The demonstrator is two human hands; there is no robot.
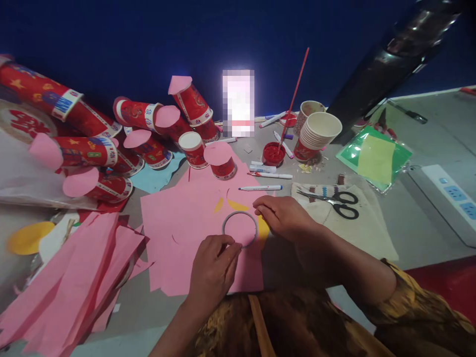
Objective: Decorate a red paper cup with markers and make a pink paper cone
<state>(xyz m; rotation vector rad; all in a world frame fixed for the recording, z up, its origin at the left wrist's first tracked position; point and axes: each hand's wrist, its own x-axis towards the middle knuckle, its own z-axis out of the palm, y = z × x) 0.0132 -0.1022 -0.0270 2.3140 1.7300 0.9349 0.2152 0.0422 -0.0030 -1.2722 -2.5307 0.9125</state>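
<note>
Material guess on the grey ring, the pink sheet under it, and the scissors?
Grey ring: probably plastic, possibly metal; smooth, slim, even band, too small to settle.
Pink sheet: looks like matte paper or thin card; flat, evenly coloured, no gloss.
Scissors: blades likely steel, greyish and smooth; handles probably plastic, thick black loops.

Single head-worn camera, close above table, facing forward and down; left hand lower center, right hand right of center, blue wall across top.
</note>
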